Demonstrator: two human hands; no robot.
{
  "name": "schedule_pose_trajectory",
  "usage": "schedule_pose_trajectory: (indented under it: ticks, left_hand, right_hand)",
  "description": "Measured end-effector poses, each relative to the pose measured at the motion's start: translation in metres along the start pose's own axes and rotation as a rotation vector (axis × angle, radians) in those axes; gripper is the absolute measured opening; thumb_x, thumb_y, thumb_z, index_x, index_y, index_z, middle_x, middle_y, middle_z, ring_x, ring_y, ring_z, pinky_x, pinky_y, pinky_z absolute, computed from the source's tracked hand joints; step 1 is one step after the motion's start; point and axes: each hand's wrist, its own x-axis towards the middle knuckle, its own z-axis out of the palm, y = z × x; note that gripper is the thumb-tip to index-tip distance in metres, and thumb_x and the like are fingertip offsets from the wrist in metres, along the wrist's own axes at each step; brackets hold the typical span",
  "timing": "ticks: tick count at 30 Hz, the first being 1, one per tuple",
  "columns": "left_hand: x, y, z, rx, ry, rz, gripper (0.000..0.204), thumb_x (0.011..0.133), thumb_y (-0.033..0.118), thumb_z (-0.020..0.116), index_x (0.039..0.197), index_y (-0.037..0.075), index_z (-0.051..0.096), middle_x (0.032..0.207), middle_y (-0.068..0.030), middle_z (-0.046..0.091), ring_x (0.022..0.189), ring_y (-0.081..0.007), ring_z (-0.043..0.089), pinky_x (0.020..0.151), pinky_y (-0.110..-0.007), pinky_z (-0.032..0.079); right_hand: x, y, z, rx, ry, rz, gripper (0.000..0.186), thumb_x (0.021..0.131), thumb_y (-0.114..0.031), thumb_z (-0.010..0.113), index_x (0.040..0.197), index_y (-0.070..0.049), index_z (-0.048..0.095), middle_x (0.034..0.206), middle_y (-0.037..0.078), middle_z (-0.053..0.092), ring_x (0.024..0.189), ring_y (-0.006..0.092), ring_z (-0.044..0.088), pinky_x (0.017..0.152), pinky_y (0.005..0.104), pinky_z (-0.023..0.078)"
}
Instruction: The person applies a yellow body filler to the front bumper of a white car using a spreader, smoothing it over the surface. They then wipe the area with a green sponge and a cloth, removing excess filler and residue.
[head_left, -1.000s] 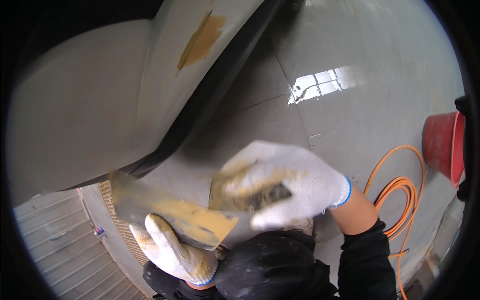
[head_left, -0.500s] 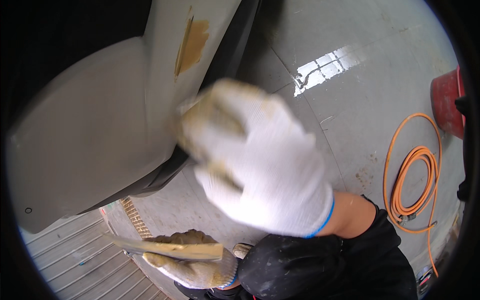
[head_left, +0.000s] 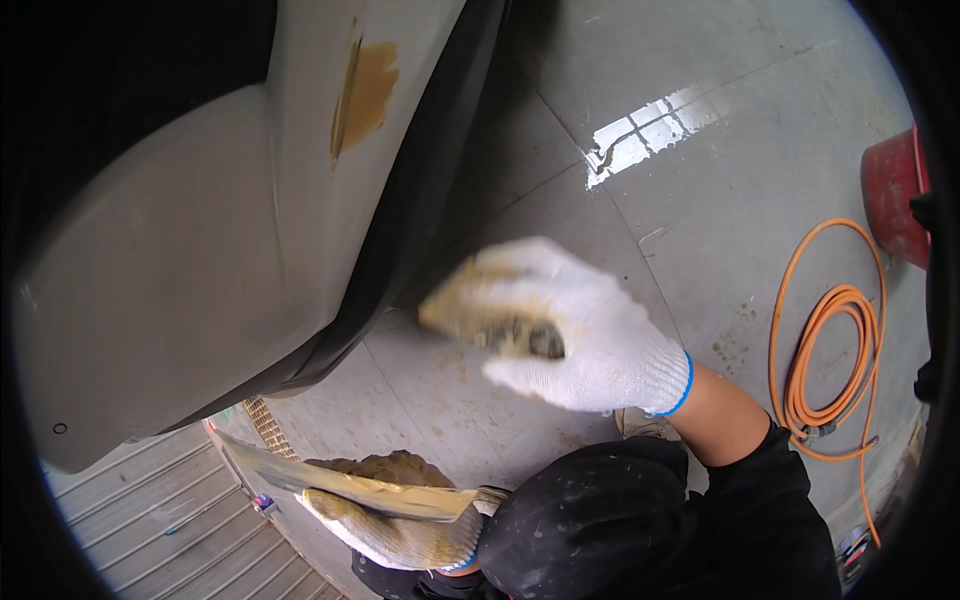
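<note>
Right hand [head_left: 570, 335] in a white glove, grip closed on a putty-smeared spreader [head_left: 500, 325], has dropped from the grey car panel [head_left: 200, 260] at upper left to mid-frame, leaving the tan filler patch [head_left: 365, 95] untouched; left hand [head_left: 400, 510] clasps the loaded mixing board [head_left: 340, 485] at lower left.

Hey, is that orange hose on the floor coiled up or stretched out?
Coiled: the orange hose lies in overlapping loops on the grey floor, beside the red bucket.
</note>
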Motion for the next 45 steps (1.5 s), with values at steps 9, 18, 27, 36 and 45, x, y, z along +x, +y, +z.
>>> schedule_pose_trajectory:
  ticks: [9,18,27,36,45]
  left_hand:
    - [0.0,-0.012,0.003,0.46,0.263,0.215,0.049,0.12,0.041,0.045,0.157,0.009,0.05,0.127,-0.0083,0.067,0.106,-0.0119,0.07,0.089,-0.027,0.062]
    - [0.009,-0.025,-0.018,0.945,0.023,0.517,0.057,0.117,0.042,0.053,0.162,0.006,0.052,0.133,-0.0096,0.064,0.106,-0.0143,0.063,0.093,-0.031,0.055]
    - [0.03,0.032,0.009,-0.248,0.182,-0.331,0.043,0.119,0.047,0.049,0.126,0.008,0.065,0.062,0.0095,0.039,0.042,-0.0014,0.031,0.038,-0.022,0.028]
    - [0.019,0.217,0.012,-0.161,0.146,-0.624,0.037,0.116,0.043,0.057,0.121,0.007,0.064,0.085,-0.0013,0.061,0.065,-0.0145,0.056,0.057,-0.029,0.049]
    - [0.024,0.441,0.045,0.208,0.078,-0.47,0.04,0.113,0.035,0.062,0.146,0.012,0.063,0.121,0.0032,0.064,0.097,-0.0077,0.062,0.076,-0.023,0.054]
  right_hand:
    - [0.05,-0.057,-0.021,-0.376,0.851,-0.416,0.05,0.077,-0.019,0.088,0.124,-0.008,0.076,0.128,0.021,0.066,0.102,0.0374,0.073,0.082,0.0426,0.065]
    - [-0.004,-0.057,-0.019,0.741,-0.413,-0.404,0.061,0.083,-0.005,0.091,0.139,0.005,0.071,0.152,0.028,0.062,0.139,0.0366,0.063,0.115,0.0444,0.051]
    - [0.001,-0.1,0.013,-0.119,-0.491,-0.357,0.047,0.08,-0.029,0.086,0.123,-0.012,0.079,0.137,0.01,0.071,0.114,0.0351,0.074,0.098,0.0419,0.062]
    - [-0.074,-0.216,-0.043,0.998,-0.044,0.214,0.059,0.099,0.0,0.075,0.155,0.007,0.056,0.143,0.012,0.065,0.13,0.0206,0.066,0.114,0.0357,0.054]
    - [-0.181,-0.408,-0.031,1.01,-0.221,0.47,0.077,0.096,-0.009,0.081,0.165,-0.002,0.049,0.159,0.009,0.06,0.136,0.0173,0.061,0.117,0.0355,0.05]
